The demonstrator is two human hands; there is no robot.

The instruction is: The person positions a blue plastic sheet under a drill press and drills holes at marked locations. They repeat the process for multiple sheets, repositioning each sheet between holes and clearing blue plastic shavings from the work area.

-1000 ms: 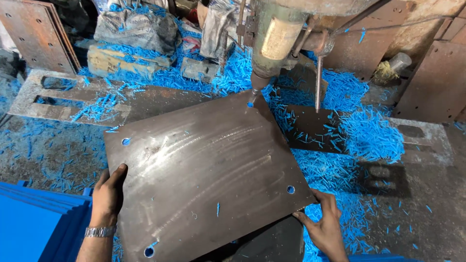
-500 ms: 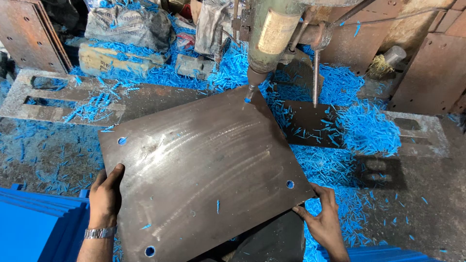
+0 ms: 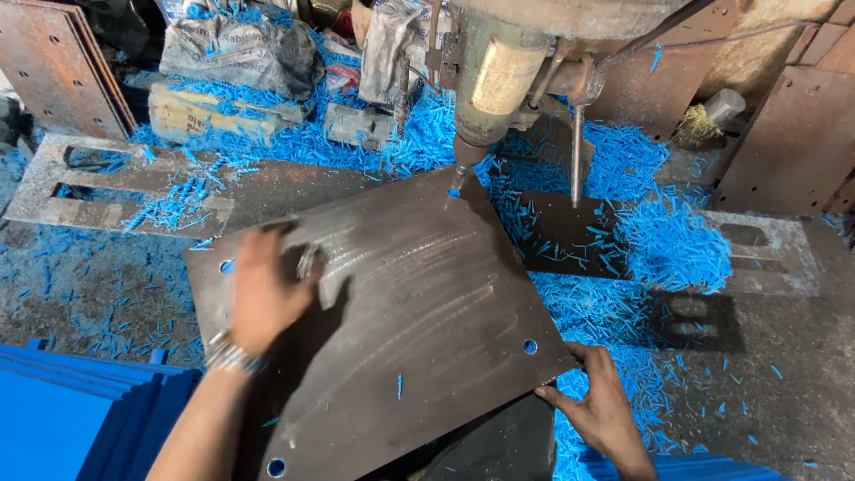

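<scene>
Plate (image 3: 401,312), a dark steel sheet with drilled holes at its corners, lay tilted on the machine bench (image 3: 784,374) beneath the drill spindle (image 3: 463,156), its far corner directly under the bit. 4 holes showed, 1 at each corner, with blue visible through them. The left hand (image 3: 263,294) lay over the plate's left part, blurred by motion, fingers spread loosely and pressing flat on the metal rather than gripping anything; a metal wristband (image 3: 230,356) circled that wrist. The right hand (image 3: 601,410) sat at the plate's near right corner, its fingers (image 3: 570,354) curled up against the edge just beside 1 hole, clamped lightly on the sheet's rim. Blue shavings (image 3: 668,240) lay heaped across the bench's right side and far edge. A stack of blue sheets (image 3: 62,419) sat at the near left corner. A slotted steel piece (image 3: 98,191) rested along the left edge, and rusty plates (image 3: 62,67) leaned in the far left corner.
</scene>
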